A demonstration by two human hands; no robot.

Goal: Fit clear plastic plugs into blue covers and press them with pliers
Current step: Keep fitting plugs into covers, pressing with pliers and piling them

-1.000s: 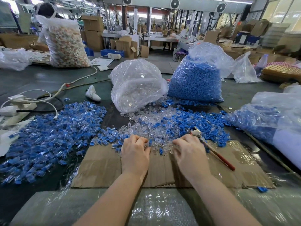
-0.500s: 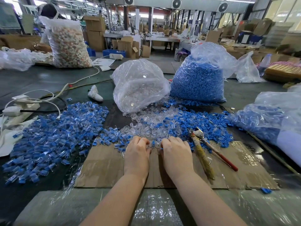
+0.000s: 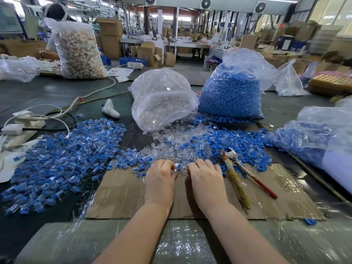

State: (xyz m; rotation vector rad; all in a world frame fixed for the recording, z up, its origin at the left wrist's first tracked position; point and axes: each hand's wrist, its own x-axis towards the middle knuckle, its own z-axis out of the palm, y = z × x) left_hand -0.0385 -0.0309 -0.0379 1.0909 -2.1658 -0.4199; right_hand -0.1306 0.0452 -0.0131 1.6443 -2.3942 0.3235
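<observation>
Hands: left hand [image 3: 161, 176] and right hand [image 3: 206, 177], side by side on the cardboard sheet [image 3: 122, 193], fingers curled at the near edge of the loose parts. Left pinches a small blue-and-clear piece [image 3: 178, 166] between the two; whether the right grips anything cannot be told.

Progress, as judged: well under way, far from finished. Large heap of assembled pieces [image 3: 57, 155] lies to the left on the tabletop [image 3: 47, 92]. Unjoined clear plugs [image 3: 169, 147] and blue covers [image 3: 240, 145] are spread just beyond the fingers.

Pliers [image 3: 245, 178]: idle, lying just right of the right hand, head pointing far; pressing not yet done for this piece.

Stock remaining: bag of clear plugs [image 3: 163, 100] far centre, fuller bag of blue covers [image 3: 231, 92] beside it, another blue bag [image 3: 312, 140] at right.

Obstructions: none between hands and pliers; the mixed scatter calls for sorting.
</observation>
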